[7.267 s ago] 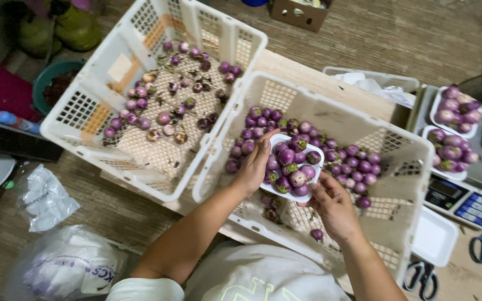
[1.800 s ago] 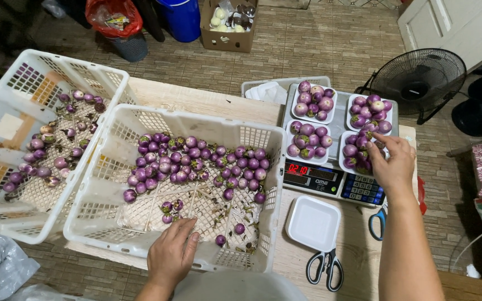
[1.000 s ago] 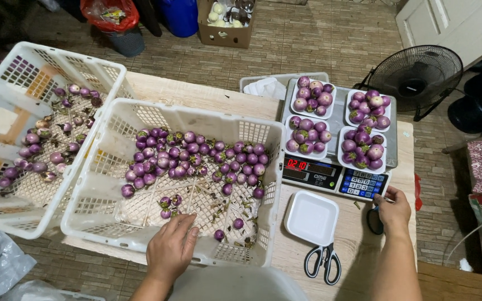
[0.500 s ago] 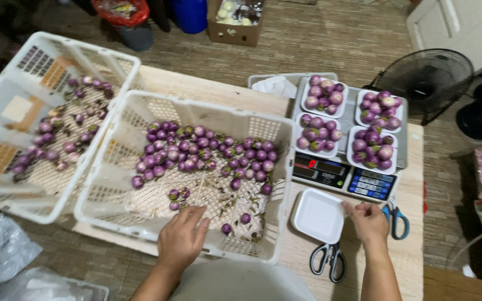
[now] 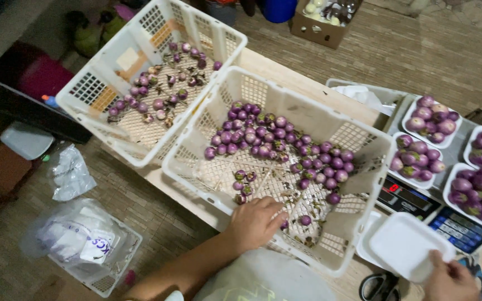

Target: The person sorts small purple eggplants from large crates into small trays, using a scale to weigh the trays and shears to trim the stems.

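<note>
Head view, looking down. Left hand [image 5: 255,223]: fingers [image 5: 277,210] loosely curled and narrow, resting on the mesh floor at the near edge of the near white crate [image 5: 364,167]; nothing visibly gripped. One loose purple eggplant [image 5: 305,220] lies just right of the fingertips, another partly hidden under them.

Right hand [image 5: 450,281], at the bottom right edge, partly cut off: fingers pinch the near right corner of an empty white foam tray [image 5: 403,245]; a second tray edge shows beneath it. Tray sits on the desk [image 5: 302,78], just near of the digital scale [image 5: 439,214].

Near crate: round purple eggplants [image 5: 277,136] banked along its far side, a few scattered toward the middle, with stems and debris on the floor. Far left crate [image 5: 112,83], touching the near one and tilted, holds a thinner scatter of eggplants.

Right of the near crate, beyond the scale: four filled foam trays [image 5: 430,117] of eggplants, close together. Black scissor handles [image 5: 377,287] near the bottom edge, left of the right hand.

Floor, near left: clear plastic bags [image 5: 73,239], one in a small basket. Far: cardboard box [image 5: 322,19], blue bin
</note>
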